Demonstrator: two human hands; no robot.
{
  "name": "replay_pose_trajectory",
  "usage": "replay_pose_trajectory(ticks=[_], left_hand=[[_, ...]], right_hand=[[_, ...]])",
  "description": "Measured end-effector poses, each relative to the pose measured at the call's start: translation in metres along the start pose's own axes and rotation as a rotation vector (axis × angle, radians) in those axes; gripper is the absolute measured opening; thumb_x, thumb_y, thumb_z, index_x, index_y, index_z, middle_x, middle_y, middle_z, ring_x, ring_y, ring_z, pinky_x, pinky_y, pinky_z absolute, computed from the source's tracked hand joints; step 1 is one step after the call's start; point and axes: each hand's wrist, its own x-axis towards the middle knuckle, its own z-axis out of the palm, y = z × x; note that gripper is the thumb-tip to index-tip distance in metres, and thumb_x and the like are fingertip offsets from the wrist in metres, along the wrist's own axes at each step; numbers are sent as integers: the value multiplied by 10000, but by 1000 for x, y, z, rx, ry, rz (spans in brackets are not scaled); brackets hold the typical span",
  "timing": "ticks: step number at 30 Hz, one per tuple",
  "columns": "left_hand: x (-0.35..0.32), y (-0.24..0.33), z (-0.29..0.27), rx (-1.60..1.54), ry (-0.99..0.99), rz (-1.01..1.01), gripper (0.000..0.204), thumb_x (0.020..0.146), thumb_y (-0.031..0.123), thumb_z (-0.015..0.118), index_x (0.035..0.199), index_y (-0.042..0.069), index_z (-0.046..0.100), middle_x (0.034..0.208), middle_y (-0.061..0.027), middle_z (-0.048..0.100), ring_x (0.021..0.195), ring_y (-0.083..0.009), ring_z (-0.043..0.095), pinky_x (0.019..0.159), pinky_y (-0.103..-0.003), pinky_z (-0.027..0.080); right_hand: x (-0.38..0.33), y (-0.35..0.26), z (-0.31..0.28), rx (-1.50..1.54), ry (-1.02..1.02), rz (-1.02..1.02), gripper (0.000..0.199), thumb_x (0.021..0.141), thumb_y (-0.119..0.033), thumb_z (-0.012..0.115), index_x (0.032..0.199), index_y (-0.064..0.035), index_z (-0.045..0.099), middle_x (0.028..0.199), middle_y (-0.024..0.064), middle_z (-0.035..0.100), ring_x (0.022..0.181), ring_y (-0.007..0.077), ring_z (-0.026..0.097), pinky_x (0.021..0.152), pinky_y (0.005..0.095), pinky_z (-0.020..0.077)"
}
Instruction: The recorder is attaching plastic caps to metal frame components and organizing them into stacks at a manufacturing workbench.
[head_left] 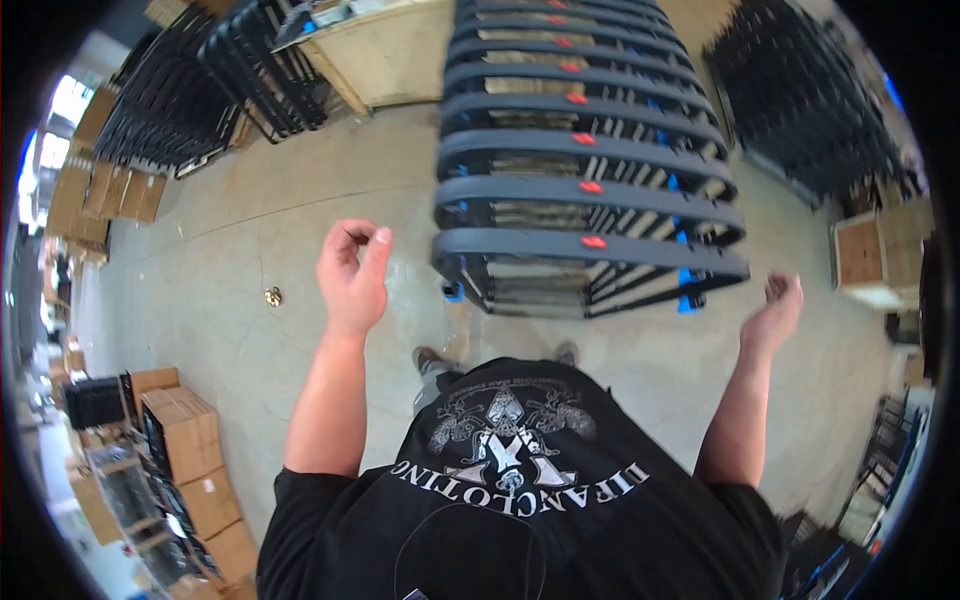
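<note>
My left hand (354,278) is raised to the left of a row of dark grey frames, loosely curled, with a gap between thumb and fingers and nothing in it. My right hand (777,312) hangs in the air just right of the nearest frame (520,243), apart from it. Its fingers are loosely bent and no object shows in them. Each frame has a curved top bar with a small red tag (594,242) and black struts below. Blue pieces (688,282) show low on the right side of the row.
Black frames stand stacked at the far left (185,95) and far right (800,100). Cardboard boxes (187,430) are piled at the near left. A wooden crate (860,252) stands at the right. A small shiny object (273,296) lies on the concrete floor (230,250).
</note>
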Motion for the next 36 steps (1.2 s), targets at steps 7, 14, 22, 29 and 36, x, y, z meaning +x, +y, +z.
replay_pose_trajectory(ticks=[7,14,22,29,36], left_hand=[[5,-39,-197,266,-119,-295,221,884,218,747,848,33,632,732,-45,628,690,-121,567,645,-310,497],[-65,-115,-359,342,-144,-682,264,884,269,749,829,31,648,761,-38,655,697,-125,578,658,-316,502],[-239,-375,-503,497,-68,-1415,243,889,260,661,960,34,720,970,-146,725,865,-265,697,750,-403,563],[-300,-365,-576,670,-213,-1600,488,830,451,658,1183,122,732,1231,-172,696,1183,-323,650,987,-374,522],[-205,-383,-649,937,-605,-1649,437,853,360,658,1248,178,704,1298,-109,677,1245,-297,622,998,-426,523]], right_hand=[[-130,-107,70,53,207,-114,282,953,-200,601,1103,38,625,1000,87,640,908,181,589,839,325,480],[-251,-248,264,-109,-504,-602,66,959,-67,597,948,-7,572,882,45,546,856,128,504,832,268,425],[-351,-295,449,-636,-1325,-430,156,879,-118,698,948,8,635,811,79,631,727,152,590,688,306,494],[-404,-264,641,-780,-1701,-308,231,870,-192,727,983,2,673,832,87,693,754,170,653,724,339,539],[-494,-123,887,-447,-1664,-262,316,894,-293,690,1008,2,676,847,144,694,782,245,662,735,375,530]])
